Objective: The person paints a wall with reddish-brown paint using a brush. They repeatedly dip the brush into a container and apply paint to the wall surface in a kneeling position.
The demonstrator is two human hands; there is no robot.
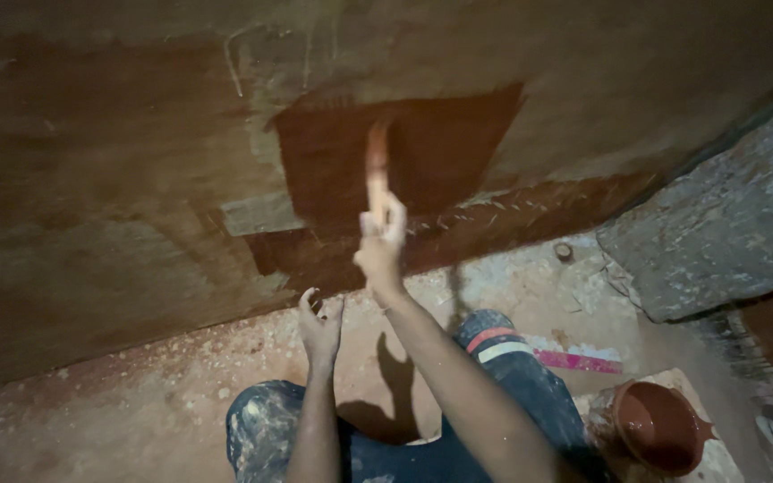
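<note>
My right hand (381,243) is raised and closed around the handle of a paintbrush (376,165). Its reddish bristle end rests against a dark red-brown painted patch (440,143) on the wall in front of me. My left hand (319,324) hangs lower and to the left, fingers spread, holding nothing, close to the base of the wall. My knees (494,344) in paint-spattered dark trousers show at the bottom.
A round bowl of red-brown paint (661,427) sits on the floor at the lower right. A grey stone slab (717,224) juts out at the right. The dusty floor (181,385) has small pebbles and a pink strip (579,361).
</note>
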